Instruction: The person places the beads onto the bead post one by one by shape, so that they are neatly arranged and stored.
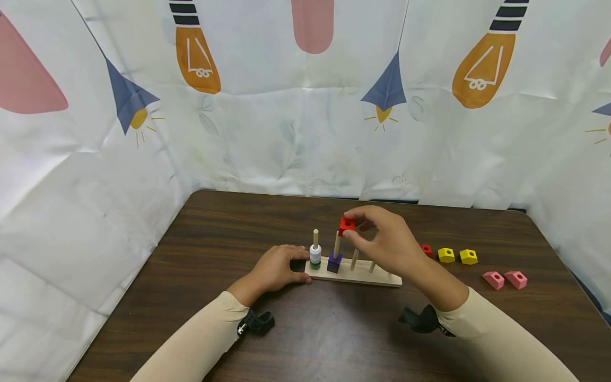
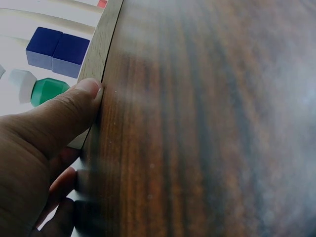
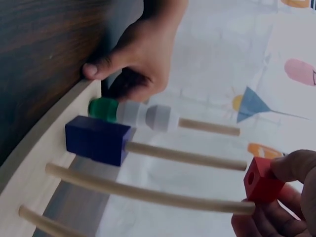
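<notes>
A wooden peg board (image 1: 353,277) with several upright pegs sits on the table. My left hand (image 1: 281,268) grips its left end, thumb (image 2: 81,101) on the front edge and fingers behind. White beads (image 1: 315,253) above a green bead (image 2: 48,91) are stacked on the leftmost peg. Dark purple blocks (image 3: 98,139) are on the peg beside it. Between thumb and fingers, my right hand (image 1: 389,241) pinches a red block (image 3: 266,190) with a hole, close to the top of the purple blocks' peg (image 3: 192,157). The remaining pegs, partly hidden behind the right hand, carry nothing visible.
Right of the board lie another red block (image 1: 426,249), two yellow blocks (image 1: 446,255) and two pink blocks (image 1: 494,279). The dark wooden table (image 1: 229,223) is backed by a white printed curtain (image 1: 267,127).
</notes>
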A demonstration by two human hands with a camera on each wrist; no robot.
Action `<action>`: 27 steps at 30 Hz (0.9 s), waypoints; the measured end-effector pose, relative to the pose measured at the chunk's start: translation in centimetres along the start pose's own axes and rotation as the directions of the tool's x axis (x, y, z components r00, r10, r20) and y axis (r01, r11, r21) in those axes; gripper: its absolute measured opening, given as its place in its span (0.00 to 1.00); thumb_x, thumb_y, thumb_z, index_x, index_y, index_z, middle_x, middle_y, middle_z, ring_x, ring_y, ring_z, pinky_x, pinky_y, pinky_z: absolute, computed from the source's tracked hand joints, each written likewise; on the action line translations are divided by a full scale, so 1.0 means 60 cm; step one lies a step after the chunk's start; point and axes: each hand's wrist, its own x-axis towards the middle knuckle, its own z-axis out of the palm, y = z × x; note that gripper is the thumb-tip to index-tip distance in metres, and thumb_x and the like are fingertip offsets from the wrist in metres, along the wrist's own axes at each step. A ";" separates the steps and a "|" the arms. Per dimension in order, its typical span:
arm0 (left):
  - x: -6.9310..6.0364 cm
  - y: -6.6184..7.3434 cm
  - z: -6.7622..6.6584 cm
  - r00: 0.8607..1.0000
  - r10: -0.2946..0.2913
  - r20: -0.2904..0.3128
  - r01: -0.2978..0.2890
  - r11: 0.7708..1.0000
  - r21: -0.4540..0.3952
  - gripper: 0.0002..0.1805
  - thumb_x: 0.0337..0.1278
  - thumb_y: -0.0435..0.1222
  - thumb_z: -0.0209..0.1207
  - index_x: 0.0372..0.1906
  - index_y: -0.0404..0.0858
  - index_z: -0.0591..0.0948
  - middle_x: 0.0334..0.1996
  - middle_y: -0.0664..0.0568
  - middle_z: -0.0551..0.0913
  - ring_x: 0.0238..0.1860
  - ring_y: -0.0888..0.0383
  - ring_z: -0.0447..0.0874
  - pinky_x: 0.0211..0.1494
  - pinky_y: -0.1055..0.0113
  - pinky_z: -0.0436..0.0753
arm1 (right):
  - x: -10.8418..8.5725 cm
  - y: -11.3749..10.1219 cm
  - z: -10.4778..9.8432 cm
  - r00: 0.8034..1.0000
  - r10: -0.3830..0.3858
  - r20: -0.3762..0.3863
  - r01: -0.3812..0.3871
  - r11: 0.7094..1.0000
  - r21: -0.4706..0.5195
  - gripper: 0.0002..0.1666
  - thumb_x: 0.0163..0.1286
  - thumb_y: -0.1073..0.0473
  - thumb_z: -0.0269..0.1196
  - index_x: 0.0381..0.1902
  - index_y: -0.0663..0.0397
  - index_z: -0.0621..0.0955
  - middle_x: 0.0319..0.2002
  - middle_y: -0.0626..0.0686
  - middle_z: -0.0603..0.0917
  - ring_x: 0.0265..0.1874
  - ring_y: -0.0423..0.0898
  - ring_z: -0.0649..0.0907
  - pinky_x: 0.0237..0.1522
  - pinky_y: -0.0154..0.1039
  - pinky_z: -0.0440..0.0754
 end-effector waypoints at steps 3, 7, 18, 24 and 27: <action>0.001 0.000 0.000 1.000 0.000 0.001 0.000 1.000 0.000 0.28 0.48 0.48 0.79 0.56 0.45 0.88 0.56 0.56 0.86 0.64 0.52 0.79 0.67 0.50 0.75 | 0.001 -0.002 0.008 1.000 0.010 -0.009 -0.010 1.000 0.003 0.21 0.65 0.64 0.73 0.56 0.54 0.83 0.48 0.46 0.85 0.41 0.43 0.86 0.44 0.43 0.86; 0.001 0.001 0.000 1.000 0.006 -0.003 -0.006 1.000 -0.004 0.28 0.48 0.48 0.79 0.55 0.44 0.88 0.56 0.56 0.86 0.64 0.52 0.79 0.67 0.51 0.76 | 0.002 -0.004 0.018 0.999 0.006 -0.033 -0.006 1.000 0.010 0.21 0.65 0.64 0.73 0.55 0.55 0.83 0.47 0.47 0.85 0.40 0.42 0.86 0.44 0.40 0.86; 0.000 -0.003 0.001 1.000 0.010 -0.010 -0.010 1.000 0.008 0.27 0.48 0.49 0.79 0.55 0.45 0.88 0.55 0.57 0.87 0.64 0.54 0.79 0.66 0.51 0.76 | -0.003 -0.009 0.046 0.999 0.032 -0.038 -0.035 0.996 -0.086 0.24 0.66 0.61 0.73 0.58 0.57 0.81 0.43 0.47 0.85 0.40 0.44 0.85 0.40 0.40 0.85; 0.000 -0.003 0.001 1.000 0.011 -0.003 -0.011 1.000 0.002 0.27 0.49 0.49 0.78 0.56 0.45 0.88 0.55 0.56 0.87 0.64 0.53 0.79 0.67 0.51 0.76 | -0.013 0.007 0.067 0.996 0.070 -0.059 -0.074 0.996 -0.058 0.30 0.65 0.62 0.73 0.63 0.58 0.77 0.47 0.48 0.86 0.38 0.44 0.85 0.32 0.38 0.81; 0.000 -0.002 0.001 1.000 0.009 -0.003 -0.009 1.000 0.003 0.27 0.49 0.49 0.78 0.56 0.45 0.88 0.55 0.56 0.86 0.64 0.53 0.79 0.67 0.50 0.76 | -0.018 0.016 0.078 0.995 0.068 -0.079 -0.070 0.997 -0.026 0.37 0.64 0.63 0.74 0.67 0.60 0.72 0.47 0.49 0.85 0.38 0.45 0.85 0.35 0.38 0.82</action>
